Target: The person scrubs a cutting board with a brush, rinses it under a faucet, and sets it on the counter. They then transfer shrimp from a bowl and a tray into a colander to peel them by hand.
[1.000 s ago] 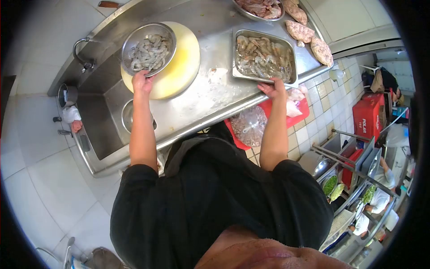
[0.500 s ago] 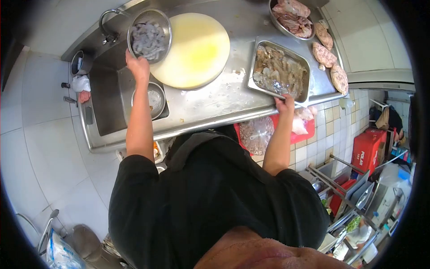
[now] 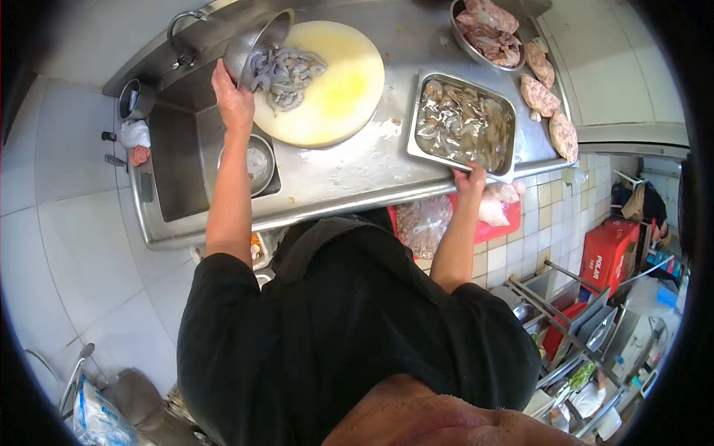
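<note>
My left hand [image 3: 235,98] grips the near edge of a metal bowl [image 3: 247,49], which is tipped on its side at the left of a round yellow-white cutting board [image 3: 338,104]. Peeled grey shrimp [image 3: 291,76] lie in a heap on the board at the bowl's mouth, some still against the bowl. My right hand [image 3: 470,178] is closed on the near rim of a rectangular metal tray [image 3: 425,149]. Unpeeled shrimp [image 3: 465,123] sit in water inside it. The fingertips of the right hand are partly hidden by the rim.
A sink [image 3: 177,163] with a round pan [image 3: 258,165] in it is on the left, under a faucet [image 3: 181,48]. A bowl of raw meat [image 3: 487,33] and several meat pieces [image 3: 539,97] line the right end. Bagged food [image 3: 424,227] sits below the counter's front edge.
The bowl has tipped over to the right, and shrimp have slid from it onto the cutting board. The tray has shifted slightly left, and the water in it has moved.
</note>
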